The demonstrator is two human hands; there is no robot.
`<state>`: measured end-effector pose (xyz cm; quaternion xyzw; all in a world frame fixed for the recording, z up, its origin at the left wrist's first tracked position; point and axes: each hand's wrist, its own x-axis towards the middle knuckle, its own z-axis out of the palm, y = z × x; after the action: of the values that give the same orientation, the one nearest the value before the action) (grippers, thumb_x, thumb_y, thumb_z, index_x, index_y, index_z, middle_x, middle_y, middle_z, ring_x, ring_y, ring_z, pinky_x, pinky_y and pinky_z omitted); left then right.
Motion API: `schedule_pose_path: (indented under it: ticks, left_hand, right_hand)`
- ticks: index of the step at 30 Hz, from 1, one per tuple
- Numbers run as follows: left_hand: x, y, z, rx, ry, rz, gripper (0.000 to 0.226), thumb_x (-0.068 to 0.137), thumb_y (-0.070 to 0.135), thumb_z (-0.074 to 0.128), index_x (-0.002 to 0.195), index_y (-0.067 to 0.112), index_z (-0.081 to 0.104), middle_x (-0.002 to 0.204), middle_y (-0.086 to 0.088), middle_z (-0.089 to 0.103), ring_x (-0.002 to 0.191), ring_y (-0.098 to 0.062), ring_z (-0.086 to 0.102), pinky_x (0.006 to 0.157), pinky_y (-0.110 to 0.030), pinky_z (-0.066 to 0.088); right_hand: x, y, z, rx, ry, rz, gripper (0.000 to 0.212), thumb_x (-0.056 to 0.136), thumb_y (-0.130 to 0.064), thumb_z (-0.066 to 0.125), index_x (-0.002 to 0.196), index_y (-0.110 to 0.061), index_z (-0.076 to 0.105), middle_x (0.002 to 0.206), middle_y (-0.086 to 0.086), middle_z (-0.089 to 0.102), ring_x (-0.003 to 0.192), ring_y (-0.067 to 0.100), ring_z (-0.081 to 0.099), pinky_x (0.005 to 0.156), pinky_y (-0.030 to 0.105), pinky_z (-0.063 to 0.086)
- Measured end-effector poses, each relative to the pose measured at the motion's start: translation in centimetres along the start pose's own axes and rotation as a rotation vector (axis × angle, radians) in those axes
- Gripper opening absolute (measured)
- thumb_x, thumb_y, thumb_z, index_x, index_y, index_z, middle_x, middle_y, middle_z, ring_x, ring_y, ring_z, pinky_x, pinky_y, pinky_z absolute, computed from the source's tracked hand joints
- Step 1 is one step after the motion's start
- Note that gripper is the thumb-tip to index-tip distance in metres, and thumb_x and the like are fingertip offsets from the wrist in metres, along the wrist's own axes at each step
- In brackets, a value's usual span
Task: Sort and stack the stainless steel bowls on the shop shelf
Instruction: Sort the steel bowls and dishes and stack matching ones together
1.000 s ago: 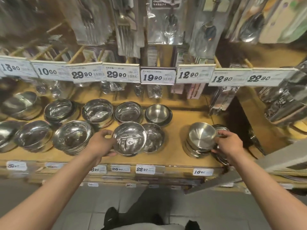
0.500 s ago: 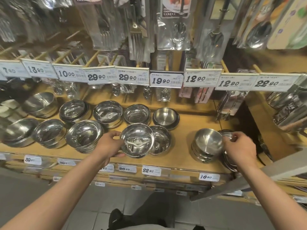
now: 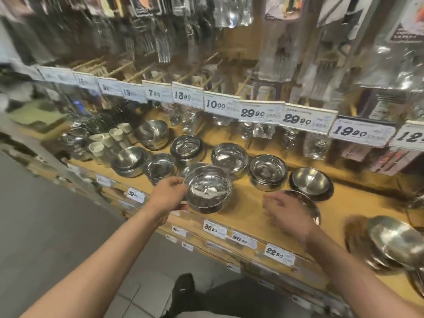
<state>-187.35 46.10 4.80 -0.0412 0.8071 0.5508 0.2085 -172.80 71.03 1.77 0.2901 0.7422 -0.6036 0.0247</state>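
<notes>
Several stainless steel bowls stand in rows on the wooden shelf (image 3: 250, 203). My left hand (image 3: 168, 195) grips a shiny bowl (image 3: 207, 189) by its left rim, held just above the shelf's front. My right hand (image 3: 286, 214), blurred, fingers spread, hovers over a tilted bowl (image 3: 309, 206) near the front edge; I cannot tell if it touches it. A stack of matte bowls (image 3: 394, 243) sits at the far right. Behind stand more bowls, among them one (image 3: 267, 172) and another (image 3: 311, 182).
Price tags (image 3: 260, 111) hang on a rail above the bowls, with packaged cutlery (image 3: 165, 42) over them. Small white cups (image 3: 107, 140) stand at the left. Further price labels (image 3: 278, 251) line the shelf's front edge. Grey floor lies below left.
The view has swung left. My right hand has let go of the stack at the right and moved left toward the tilted bowl. My left hand still holds its bowl.
</notes>
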Motion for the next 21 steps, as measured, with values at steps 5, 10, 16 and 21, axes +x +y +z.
schedule_pose_path:
  ticks: [5,10,16,21]
  left_hand:
    - [4.4,-0.6,-7.6,-0.021,0.082,-0.012,0.015,0.09,-0.001,0.058,0.087,0.008,0.07,0.062,0.0,0.067,0.048,-0.006,0.06,0.06,-0.033,0.059]
    - [11.4,-0.9,-14.4,0.085,0.177,0.044,0.01,0.09,0.004,0.06,0.092,0.006,0.07,0.091,-0.017,0.072,0.064,-0.021,0.067,0.053,-0.027,0.055]
    - [18.9,0.1,-17.3,0.345,0.139,0.153,0.027,0.092,0.022,0.064,0.066,0.014,0.065,0.064,-0.003,0.067,0.054,-0.019,0.062,0.051,-0.024,0.051]
    - [22.2,0.1,-16.6,0.379,0.027,0.158,0.041,0.093,0.023,0.066,0.053,0.016,0.056,0.049,0.005,0.055,0.044,-0.01,0.047,0.038,-0.021,0.034]
  right_hand:
    - [2.8,-3.2,6.2,0.041,-0.039,0.058,0.01,0.101,-0.026,0.06,0.11,-0.026,0.064,0.109,0.001,0.065,0.1,0.017,0.066,0.073,0.028,0.058]
    - [6.2,-6.0,12.6,0.096,-0.006,0.09,0.006,0.1,-0.02,0.062,0.102,-0.018,0.068,0.104,0.005,0.068,0.088,0.018,0.067,0.059,0.022,0.057]
    - [8.3,-8.7,17.5,0.128,0.04,0.071,0.017,0.1,-0.015,0.056,0.104,-0.013,0.072,0.076,0.004,0.072,0.065,0.014,0.068,0.058,0.022,0.057]
    - [9.7,-10.0,19.7,0.18,0.135,0.122,0.016,0.103,-0.021,0.057,0.102,-0.015,0.072,0.09,0.009,0.073,0.062,0.009,0.07,0.048,0.015,0.05]
